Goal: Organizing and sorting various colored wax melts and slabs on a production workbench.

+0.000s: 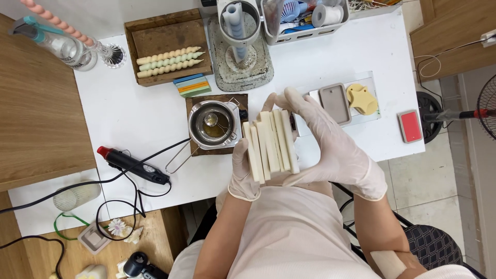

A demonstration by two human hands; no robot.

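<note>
Left hand [244,173] cups the near-left edge of the wax slab stack [270,144], right hand [330,144] clamps from the right, both closed so slabs stay aligned on edge; held above table [134,119], just right of melting pot [213,125].

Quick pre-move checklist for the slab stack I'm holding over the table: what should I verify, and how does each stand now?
1. Both hands on the stack of cream slabs: ok, left hand and right hand flank it.
2. Slabs aligned: not ok, top ends stepped.
3. Melting pot upright on its wooden board: ok.
4. Pot contents liquid: cannot tell.
5. Heat gun clear of hands: ok.
6. Gloves on: ok.
</note>
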